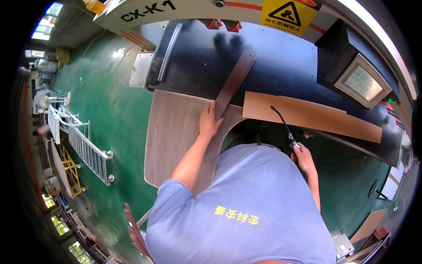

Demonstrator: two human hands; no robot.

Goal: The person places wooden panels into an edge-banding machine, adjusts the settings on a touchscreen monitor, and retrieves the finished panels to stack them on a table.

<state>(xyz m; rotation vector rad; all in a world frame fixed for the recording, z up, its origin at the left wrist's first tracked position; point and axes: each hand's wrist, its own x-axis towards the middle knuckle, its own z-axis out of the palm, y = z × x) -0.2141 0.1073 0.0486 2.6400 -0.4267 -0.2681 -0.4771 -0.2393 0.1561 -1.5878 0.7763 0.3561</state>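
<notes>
A long dark brown strip (235,81) lies slantwise on the black machine table, its near end reaching over a grey-brown wood-grain board. My left hand (209,121) grips that near end, fingers along its left edge and thumb at its end. Under the hand, the wood-grain board (169,136) has a curved cutout on its right side. My right hand (303,157) is closed round the handle of an air blow gun (288,132). Its thin black bent nozzle points up and left, in front of a light brown panel (307,114).
The black machine table (281,61) extends under a light machine beam (193,13) bearing a yellow warning sign (288,16). At right a control screen (363,83) juts out. A metal rail (170,53) is at the table's left. Wheeled racks (85,143) stand on the green floor.
</notes>
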